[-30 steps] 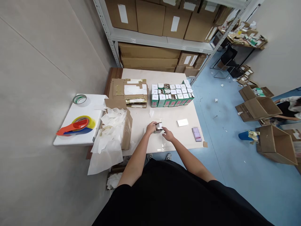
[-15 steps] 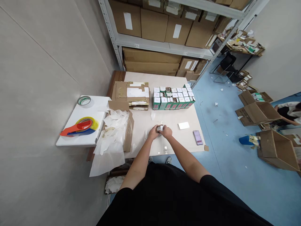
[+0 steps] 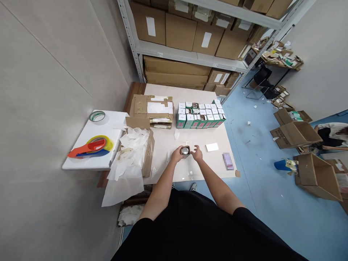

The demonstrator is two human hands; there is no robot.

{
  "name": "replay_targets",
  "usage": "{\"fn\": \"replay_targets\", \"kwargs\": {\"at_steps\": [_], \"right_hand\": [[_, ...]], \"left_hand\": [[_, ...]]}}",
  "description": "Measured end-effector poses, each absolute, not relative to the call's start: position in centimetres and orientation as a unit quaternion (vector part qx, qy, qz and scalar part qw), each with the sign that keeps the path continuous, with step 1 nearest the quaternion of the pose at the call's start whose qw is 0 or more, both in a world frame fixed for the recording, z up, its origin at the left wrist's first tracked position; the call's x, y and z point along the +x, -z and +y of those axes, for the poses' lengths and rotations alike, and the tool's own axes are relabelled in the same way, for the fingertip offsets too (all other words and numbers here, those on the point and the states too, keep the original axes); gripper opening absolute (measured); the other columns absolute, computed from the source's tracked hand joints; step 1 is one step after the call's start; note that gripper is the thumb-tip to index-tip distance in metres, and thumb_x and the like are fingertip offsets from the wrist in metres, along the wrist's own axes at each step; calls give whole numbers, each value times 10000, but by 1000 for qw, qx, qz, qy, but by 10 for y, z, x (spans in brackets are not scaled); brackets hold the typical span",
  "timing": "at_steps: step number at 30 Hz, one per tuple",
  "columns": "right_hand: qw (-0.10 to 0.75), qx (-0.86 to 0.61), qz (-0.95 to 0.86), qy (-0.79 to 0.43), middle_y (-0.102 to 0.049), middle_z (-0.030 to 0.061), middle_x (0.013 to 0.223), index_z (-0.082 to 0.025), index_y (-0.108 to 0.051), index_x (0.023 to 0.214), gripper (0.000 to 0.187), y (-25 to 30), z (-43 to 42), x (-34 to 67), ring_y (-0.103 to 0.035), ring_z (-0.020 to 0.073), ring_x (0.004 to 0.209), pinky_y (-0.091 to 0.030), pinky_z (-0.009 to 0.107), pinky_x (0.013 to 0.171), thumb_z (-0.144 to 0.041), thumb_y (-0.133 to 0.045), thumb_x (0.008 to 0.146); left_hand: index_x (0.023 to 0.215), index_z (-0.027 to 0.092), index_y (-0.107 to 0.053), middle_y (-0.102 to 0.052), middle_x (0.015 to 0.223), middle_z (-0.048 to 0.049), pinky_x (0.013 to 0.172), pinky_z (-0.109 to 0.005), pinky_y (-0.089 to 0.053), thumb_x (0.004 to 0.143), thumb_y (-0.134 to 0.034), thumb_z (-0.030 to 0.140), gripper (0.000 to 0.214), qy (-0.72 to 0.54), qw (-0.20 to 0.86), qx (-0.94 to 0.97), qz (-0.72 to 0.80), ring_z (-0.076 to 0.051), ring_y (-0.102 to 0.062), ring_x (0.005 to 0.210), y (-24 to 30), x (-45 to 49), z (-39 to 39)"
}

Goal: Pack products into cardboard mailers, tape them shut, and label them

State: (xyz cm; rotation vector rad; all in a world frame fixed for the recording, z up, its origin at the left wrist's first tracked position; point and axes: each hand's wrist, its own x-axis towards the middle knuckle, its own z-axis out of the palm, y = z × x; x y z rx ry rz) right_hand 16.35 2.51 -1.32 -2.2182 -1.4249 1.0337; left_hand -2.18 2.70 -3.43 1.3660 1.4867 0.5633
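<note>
Since the previous frame, my right hand (image 3: 197,154) has shifted off the small, open brown cardboard box (image 3: 186,156); its fingers are spread, empty, just beside the right wall. My left hand (image 3: 176,155), nearer, grips the left wall. Box position: between both hands, round silvery object (image 3: 185,150) inside, long axis apparently upright.

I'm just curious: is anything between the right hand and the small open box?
Nothing visible. The right hand is close beside the small open box; whether it touches is unclear. The left hand holds the box's opposite side.
</note>
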Motion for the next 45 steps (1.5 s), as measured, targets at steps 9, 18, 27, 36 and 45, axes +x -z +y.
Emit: {"fn": "replay_targets", "kwargs": {"at_steps": [9, 18, 27, 36, 45], "right_hand": [[64, -730, -624, -272, -555, 132, 1379, -230, -724, 1086, 358, 14, 31, 135, -527, 341, 1289, -516, 423, 1009, -323, -801, 748], [20, -706, -654, -270, -351, 187, 1613, -177, -694, 988, 434, 6, 51, 123, -453, 384, 1385, -524, 429, 964, -327, -882, 626], [61, -638, -723, -258, -724, 65, 1032, -212, -620, 1080, 482, -109, 72, 150, -673, 250, 919, -485, 319, 782, -311, -838, 662], [249, -535, -772, -235, -659, -17, 851, -223, -605, 977, 378, -296, 92, 184, -597, 174, 754, -420, 275, 665, -390, -749, 669], [341, -491, -757, -263, -595, -35, 794, -231, -564, 871, 368, -343, 77, 197, -516, 157, 711, -389, 275, 654, -451, -754, 646]], "left_hand": [[1388, 305, -607, -730, 1286, -42, 948, -369, -542, 741, -765, 164, 680, -239, 457, 585, 627, -268, -689, 1133, 30, -7, 15], [1426, 290, -581, -739, 1273, -20, 934, -366, -567, 719, -785, 180, 744, -241, 461, 572, 634, -262, -713, 1105, 36, -18, 12], [1360, 288, -597, -737, 1259, -41, 953, -419, -549, 662, -888, 287, 757, -275, 468, 558, 627, -298, -703, 1081, 40, -20, 9], [1519, 262, -467, -221, 1721, -158, 1175, -531, -337, 502, -974, 351, 1140, -233, 426, 553, 677, -463, -344, 1498, 9, -16, 7], [1563, 268, -427, -507, 1535, -152, 1144, -487, -398, 747, -859, 533, 960, -492, 435, 536, 531, -331, -505, 1398, -152, -27, 21]]}}
